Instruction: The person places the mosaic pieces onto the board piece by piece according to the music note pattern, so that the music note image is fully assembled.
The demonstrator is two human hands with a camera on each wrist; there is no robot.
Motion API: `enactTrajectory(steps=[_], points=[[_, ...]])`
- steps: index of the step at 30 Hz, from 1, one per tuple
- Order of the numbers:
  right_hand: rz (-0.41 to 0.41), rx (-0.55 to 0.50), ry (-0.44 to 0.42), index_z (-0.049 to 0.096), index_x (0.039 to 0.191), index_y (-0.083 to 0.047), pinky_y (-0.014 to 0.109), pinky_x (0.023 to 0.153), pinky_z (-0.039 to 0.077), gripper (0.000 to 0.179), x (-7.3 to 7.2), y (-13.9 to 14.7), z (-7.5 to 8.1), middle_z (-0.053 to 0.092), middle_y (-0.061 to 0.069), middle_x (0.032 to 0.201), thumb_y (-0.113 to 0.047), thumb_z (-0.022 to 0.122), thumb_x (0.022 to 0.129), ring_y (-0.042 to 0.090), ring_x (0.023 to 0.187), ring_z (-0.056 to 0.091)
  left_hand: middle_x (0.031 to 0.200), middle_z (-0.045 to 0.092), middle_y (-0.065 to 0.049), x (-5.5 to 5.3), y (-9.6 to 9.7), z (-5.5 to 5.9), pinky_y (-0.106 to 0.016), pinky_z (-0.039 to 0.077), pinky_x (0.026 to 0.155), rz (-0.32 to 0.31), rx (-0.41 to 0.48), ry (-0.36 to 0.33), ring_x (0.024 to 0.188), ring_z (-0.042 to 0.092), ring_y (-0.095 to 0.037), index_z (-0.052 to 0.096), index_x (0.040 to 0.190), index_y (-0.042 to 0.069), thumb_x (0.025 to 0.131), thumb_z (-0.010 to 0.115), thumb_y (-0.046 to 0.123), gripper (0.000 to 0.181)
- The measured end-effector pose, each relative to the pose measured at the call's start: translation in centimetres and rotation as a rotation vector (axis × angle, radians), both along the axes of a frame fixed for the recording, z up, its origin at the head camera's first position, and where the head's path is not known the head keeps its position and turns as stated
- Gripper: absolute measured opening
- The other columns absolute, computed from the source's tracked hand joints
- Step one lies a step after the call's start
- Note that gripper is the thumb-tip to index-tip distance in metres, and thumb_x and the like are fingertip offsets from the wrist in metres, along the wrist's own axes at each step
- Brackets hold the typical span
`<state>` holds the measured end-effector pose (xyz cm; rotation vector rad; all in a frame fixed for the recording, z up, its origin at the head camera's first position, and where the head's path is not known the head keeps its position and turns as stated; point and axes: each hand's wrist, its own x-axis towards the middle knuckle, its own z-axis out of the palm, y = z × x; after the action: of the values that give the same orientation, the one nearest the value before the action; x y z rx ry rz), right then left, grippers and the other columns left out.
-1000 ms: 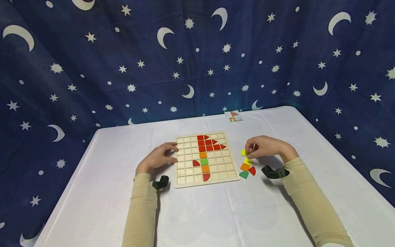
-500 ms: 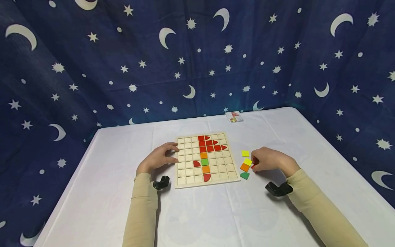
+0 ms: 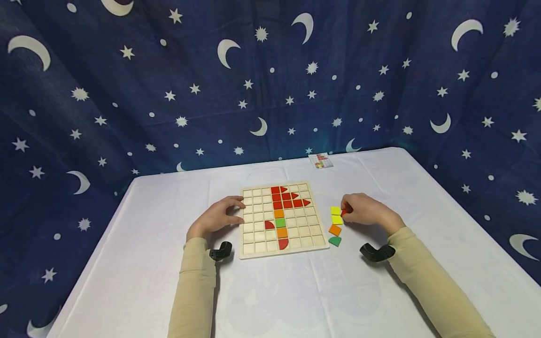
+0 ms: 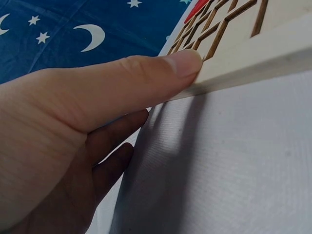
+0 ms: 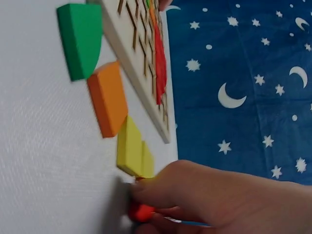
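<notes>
A wooden grid board [image 3: 253, 237] lies mid-table with red, orange and green pieces set in its cells. My left hand [image 3: 217, 217] rests at the board's left edge, thumb touching the rim in the left wrist view, fingers relaxed. To the right of the board, my right hand [image 3: 367, 210] pinches a red quarter-circle piece [image 5: 140, 211] between thumb and fingers, partly hidden by them. Beside that hand lie two yellow squares [image 3: 336, 219], touching each other. Nearer to me are an orange square [image 3: 335, 230] and a green quarter-circle piece [image 3: 335, 241].
A small printed card [image 3: 320, 160] with a coloured grid pattern lies near the table's far edge. White cloth covers the table [image 3: 270, 300]. A dark blue curtain [image 3: 190, 70] with moons and stars hangs behind it.
My right hand let go of a yellow square, took the red quarter-circle and moved slightly away from me. The second yellow square now sits against the first. My left hand stayed put.
</notes>
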<state>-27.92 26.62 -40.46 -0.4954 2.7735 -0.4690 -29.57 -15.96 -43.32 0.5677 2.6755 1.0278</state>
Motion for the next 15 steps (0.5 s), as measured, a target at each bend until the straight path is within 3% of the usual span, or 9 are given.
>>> enactTrajectory(steps=[7,15], points=[[-0.114,-0.108,0.088,0.058,0.098,0.003,0.031,0.066,0.047,0.022,-1.2,0.6,-1.0,0.057,0.009,0.083,-0.009,0.07,0.085,0.022,0.075,0.05,0.149,0.044,-0.007,0.1,0.2,-0.2,-0.043,0.025,0.118,0.005,0.011,-0.005,0.143,0.032,-0.027,0.064,0.123,0.009,0.081,0.081,0.021,0.047],[-0.083,-0.132,0.059,0.065,0.11,0.004,0.043,0.083,0.051,0.028,-1.6,1.3,-1.0,0.063,0.01,0.094,-0.009,0.072,0.087,0.026,0.086,0.053,0.15,0.043,-0.007,-0.1,0.2,-0.1,-0.043,0.025,0.118,0.009,-0.009,-0.003,0.143,0.031,-0.027,0.064,0.123,0.009,0.081,0.081,0.023,0.047]])
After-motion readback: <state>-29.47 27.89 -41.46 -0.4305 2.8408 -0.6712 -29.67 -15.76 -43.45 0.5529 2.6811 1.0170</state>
